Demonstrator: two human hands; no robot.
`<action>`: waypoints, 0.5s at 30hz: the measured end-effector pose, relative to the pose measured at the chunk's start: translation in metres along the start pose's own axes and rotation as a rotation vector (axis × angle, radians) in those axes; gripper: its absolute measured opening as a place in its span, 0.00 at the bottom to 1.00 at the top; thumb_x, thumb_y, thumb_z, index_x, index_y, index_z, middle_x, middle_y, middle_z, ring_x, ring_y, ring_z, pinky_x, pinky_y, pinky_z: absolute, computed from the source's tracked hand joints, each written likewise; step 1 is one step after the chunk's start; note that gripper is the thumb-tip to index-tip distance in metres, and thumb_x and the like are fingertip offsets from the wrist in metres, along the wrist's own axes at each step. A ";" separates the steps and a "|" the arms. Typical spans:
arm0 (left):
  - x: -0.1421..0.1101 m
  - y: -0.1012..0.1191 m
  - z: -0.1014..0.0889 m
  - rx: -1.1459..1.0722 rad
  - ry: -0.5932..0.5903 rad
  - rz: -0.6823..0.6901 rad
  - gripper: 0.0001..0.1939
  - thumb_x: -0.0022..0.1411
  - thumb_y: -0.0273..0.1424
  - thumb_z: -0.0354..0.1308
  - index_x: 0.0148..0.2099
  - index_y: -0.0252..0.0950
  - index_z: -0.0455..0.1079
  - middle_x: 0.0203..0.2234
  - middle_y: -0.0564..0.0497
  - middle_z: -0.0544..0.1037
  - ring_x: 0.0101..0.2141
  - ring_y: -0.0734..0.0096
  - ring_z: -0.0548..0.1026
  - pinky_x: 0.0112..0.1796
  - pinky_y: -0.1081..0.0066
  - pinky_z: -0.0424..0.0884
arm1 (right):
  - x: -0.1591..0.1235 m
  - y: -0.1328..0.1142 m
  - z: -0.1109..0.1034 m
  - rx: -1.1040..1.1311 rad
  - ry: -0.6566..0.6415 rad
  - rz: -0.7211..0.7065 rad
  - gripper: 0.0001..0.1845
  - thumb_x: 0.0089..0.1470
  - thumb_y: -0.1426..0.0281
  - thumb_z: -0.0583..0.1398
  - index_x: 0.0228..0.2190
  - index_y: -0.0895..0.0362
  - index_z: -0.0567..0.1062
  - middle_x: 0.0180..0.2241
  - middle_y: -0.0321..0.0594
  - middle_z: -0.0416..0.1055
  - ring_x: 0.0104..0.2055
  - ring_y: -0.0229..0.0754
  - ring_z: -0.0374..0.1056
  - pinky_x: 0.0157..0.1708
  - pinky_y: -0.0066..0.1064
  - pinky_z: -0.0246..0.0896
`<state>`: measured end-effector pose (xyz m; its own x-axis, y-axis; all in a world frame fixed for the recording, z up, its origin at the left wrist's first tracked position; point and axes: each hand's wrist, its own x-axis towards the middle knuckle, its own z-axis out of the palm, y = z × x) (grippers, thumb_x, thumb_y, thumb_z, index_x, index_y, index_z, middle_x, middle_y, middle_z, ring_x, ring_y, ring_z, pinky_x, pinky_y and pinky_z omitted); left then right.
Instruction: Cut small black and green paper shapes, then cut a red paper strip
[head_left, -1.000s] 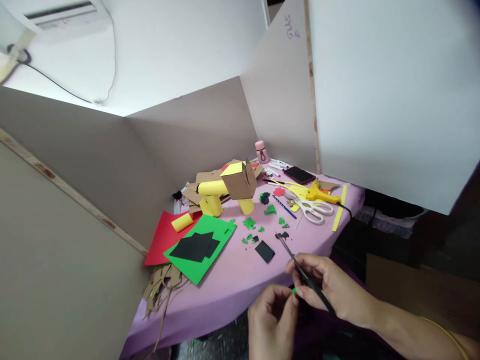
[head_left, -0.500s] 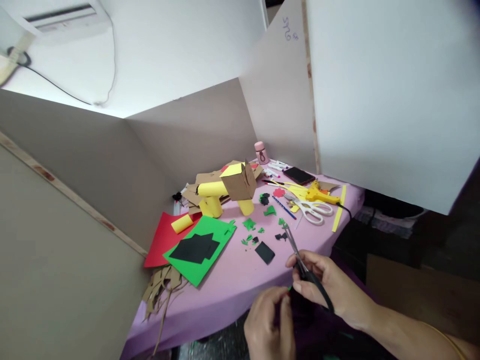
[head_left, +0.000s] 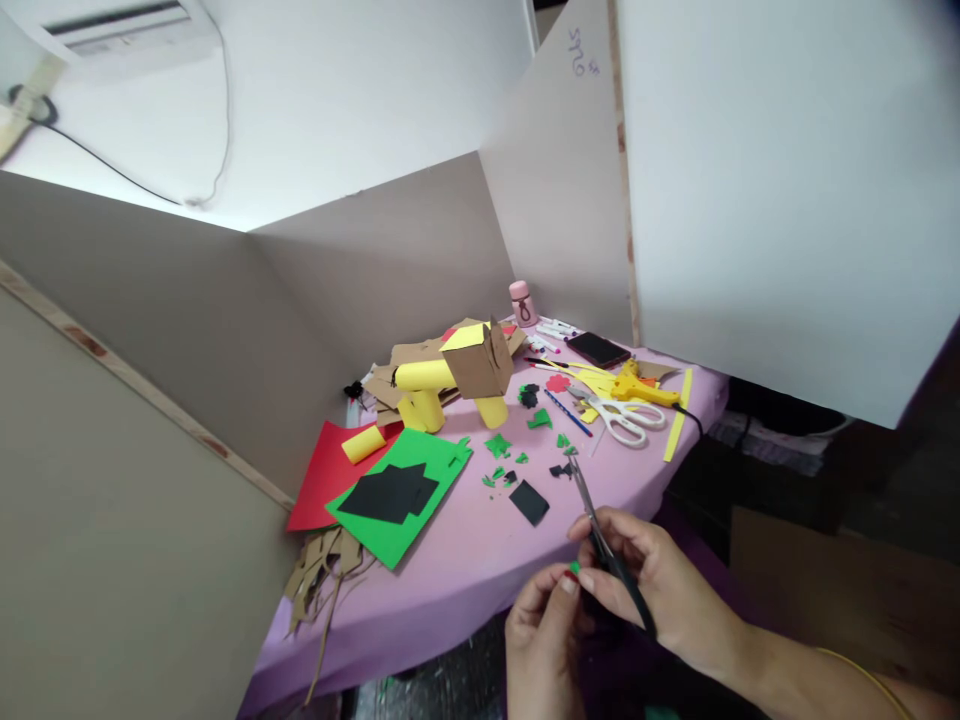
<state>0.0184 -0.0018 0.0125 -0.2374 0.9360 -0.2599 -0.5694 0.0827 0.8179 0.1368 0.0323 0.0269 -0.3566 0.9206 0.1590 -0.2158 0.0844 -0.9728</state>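
At the near edge of the table my right hand point(head_left: 660, 590) is closed around a pair of black-handled scissors point(head_left: 600, 535) whose blades point up and away over the table. My left hand point(head_left: 544, 640) pinches a tiny green paper scrap point(head_left: 574, 568) just left of the scissor handles, fingertips nearly touching my right hand. Small green and black paper cut-outs point(head_left: 517, 470) lie on the purple tablecloth point(head_left: 465, 560) just beyond the blade tips.
A green sheet with black paper point(head_left: 397, 490) on it and a red sheet point(head_left: 322, 470) lie at left. A yellow-and-cardboard model point(head_left: 457, 375) stands mid-table. White scissors point(head_left: 626, 420), a yellow glue gun point(head_left: 637, 388), a phone point(head_left: 598, 350), pens and a pink bottle point(head_left: 523, 303) sit behind. Board partitions enclose the table.
My left hand rose and pinched the green scrap close against my right hand. The scissors stayed in my right hand, their blades shifting slightly.
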 end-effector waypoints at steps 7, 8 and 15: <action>0.003 0.000 -0.008 0.149 -0.025 0.015 0.16 0.34 0.38 0.73 0.25 0.32 0.78 0.17 0.50 0.78 0.19 0.78 0.70 0.24 0.79 0.65 | 0.001 0.003 -0.002 -0.017 -0.012 0.009 0.11 0.44 0.72 0.63 0.33 0.56 0.67 0.24 0.30 0.63 0.25 0.35 0.61 0.27 0.27 0.60; 0.004 0.000 -0.009 0.174 -0.022 0.032 0.16 0.34 0.39 0.73 0.24 0.32 0.78 0.18 0.50 0.78 0.20 0.77 0.70 0.24 0.78 0.65 | 0.001 0.003 -0.002 -0.024 -0.014 0.008 0.11 0.44 0.73 0.63 0.33 0.56 0.68 0.24 0.30 0.63 0.25 0.35 0.61 0.27 0.26 0.60; 0.003 0.001 -0.008 0.178 -0.008 0.065 0.17 0.35 0.40 0.72 0.22 0.32 0.74 0.15 0.54 0.73 0.18 0.77 0.67 0.23 0.77 0.63 | 0.000 0.004 -0.007 -0.025 -0.095 0.026 0.14 0.47 0.72 0.62 0.38 0.56 0.70 0.26 0.32 0.64 0.27 0.36 0.62 0.29 0.27 0.61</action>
<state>0.0107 -0.0017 0.0083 -0.2621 0.9442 -0.1997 -0.4048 0.0803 0.9109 0.1419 0.0355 0.0223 -0.4462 0.8826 0.1482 -0.1829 0.0721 -0.9805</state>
